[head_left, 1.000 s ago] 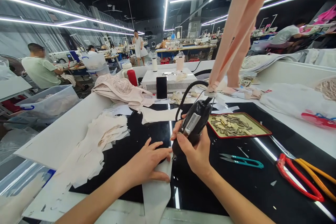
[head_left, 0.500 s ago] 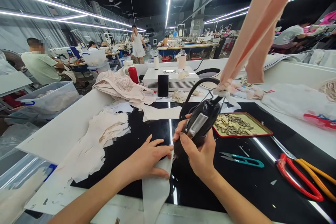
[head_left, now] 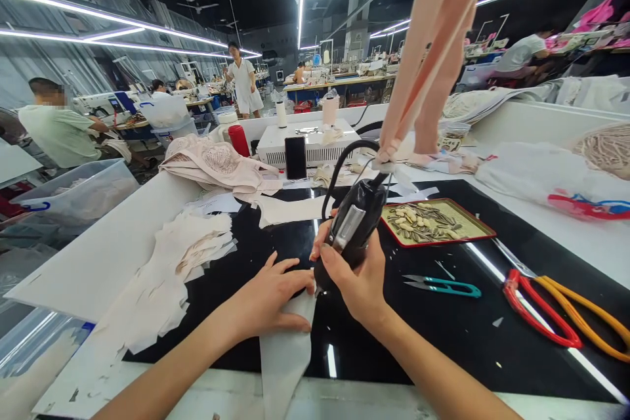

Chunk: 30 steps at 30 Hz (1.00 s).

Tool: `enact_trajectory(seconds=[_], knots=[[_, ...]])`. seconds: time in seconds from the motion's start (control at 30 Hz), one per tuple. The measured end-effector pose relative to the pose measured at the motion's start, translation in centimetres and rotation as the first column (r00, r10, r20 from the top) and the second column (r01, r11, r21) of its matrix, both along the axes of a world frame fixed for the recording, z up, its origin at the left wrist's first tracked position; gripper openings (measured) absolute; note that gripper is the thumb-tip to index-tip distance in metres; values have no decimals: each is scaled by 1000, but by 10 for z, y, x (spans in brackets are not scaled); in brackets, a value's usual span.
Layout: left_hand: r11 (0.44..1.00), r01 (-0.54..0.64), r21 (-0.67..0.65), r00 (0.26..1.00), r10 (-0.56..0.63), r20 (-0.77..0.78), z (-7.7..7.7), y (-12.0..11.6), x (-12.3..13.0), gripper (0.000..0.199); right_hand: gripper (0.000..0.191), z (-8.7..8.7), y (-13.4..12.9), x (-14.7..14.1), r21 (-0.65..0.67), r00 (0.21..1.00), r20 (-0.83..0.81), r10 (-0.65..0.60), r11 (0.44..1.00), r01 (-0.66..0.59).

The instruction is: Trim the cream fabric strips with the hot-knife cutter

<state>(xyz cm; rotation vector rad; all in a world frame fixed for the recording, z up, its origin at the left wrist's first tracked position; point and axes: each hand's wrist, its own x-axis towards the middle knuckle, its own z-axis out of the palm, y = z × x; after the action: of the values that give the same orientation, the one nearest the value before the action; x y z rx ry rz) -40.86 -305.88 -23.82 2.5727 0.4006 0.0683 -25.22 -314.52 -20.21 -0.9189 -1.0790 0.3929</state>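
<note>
My left hand (head_left: pixel 275 295) lies on a pale fabric piece (head_left: pixel 285 361), fingers spread and pressing it against the black table top. My right hand (head_left: pixel 357 275) is wrapped round a black hand-held electric fabric cutter (head_left: pixel 355 216) with a silver plate on its side. The cutter is tilted, its lower end at the right edge of the fabric near my left fingertips; its blade is hidden. Pink fabric strips (head_left: pixel 423 46) hang from above and are tied at the cutter's upper end, where a black cord also runs off.
To the left lie stacked pale fabric pieces (head_left: pixel 167 269) and lace bra parts (head_left: pixel 211 161). On the right are a tray (head_left: pixel 472 233) of seeds, teal thread snips (head_left: pixel 445 286) and red-and-orange-handled scissors (head_left: pixel 541 315). A phone (head_left: pixel 296 157) leans against a white box (head_left: pixel 275 138). Co-workers are farther back.
The view has swung slightly right, so everything sits farther left. Both hands and the cutter keep about the same place on the fabric. In the background, a standing person has lowered a hand from the face.
</note>
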Motion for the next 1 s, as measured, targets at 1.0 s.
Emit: enact_trajectory(seconds=[1.0], knots=[[1000, 15, -28, 1000, -15, -13, 1, 1, 2, 66, 33, -9, -21, -8, -49, 998, -22, 65, 997, -66]])
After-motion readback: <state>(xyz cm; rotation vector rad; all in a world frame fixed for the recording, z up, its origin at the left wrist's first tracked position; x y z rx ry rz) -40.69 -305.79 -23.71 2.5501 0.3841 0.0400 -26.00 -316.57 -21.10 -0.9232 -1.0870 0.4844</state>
